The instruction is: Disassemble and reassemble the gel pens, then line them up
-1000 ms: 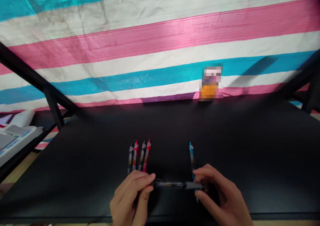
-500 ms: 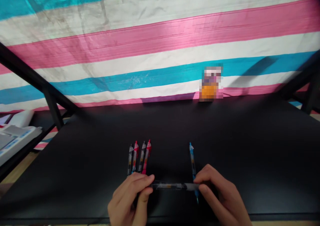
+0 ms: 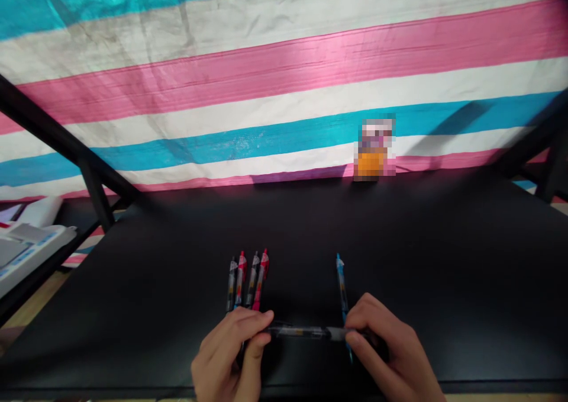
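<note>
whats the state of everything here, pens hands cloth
clear-barrelled pen: held level between both hands
left hand: closed on the pen's left end
right hand: closed on the pen's right end
four black and red pens: lying side by side
blue pen: lying apart, passing under the held pen
striped cloth: hanging, wrinkled

A striped cloth backdrop (image 3: 284,88) of blue, white and pink bands hung behind the black surface (image 3: 426,242), creased and stained at upper left, with a bright patch of light at centre and a shadow at right. A black metal frame (image 3: 57,128) supported the surface. Wooden flooring (image 3: 26,310) showed at lower left, near a white boxlike item (image 3: 26,242). A pixelated object (image 3: 375,147) stood against the cloth.
</note>
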A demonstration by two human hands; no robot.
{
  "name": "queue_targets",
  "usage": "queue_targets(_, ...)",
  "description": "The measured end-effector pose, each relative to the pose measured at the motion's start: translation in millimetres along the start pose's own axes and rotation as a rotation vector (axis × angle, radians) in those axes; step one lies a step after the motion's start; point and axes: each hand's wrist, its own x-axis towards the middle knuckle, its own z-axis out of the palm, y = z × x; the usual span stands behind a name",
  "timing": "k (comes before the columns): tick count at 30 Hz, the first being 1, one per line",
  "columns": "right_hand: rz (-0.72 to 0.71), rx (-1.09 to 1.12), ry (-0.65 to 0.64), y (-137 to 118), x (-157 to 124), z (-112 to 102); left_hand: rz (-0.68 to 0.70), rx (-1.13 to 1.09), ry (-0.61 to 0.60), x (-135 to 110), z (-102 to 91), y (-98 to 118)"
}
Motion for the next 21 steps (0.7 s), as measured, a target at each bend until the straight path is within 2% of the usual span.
queue_targets(10,0.086,0.07,0.053,-0.3,-3.8,2.5,-0.014,0.015,0.01,-5.5,-0.2,-1.9)
queue_targets(16,0.028,0.02,-0.052,4.2,-2.0,-1.8,-0.018,0.033,0.022,-6.9,-0.2,-3.0)
queue_targets(21,0.099,0.05,0.075,5.9,-5.7,1.1,-0.018,0.055,0.024,-4.7,-0.6,-1.8)
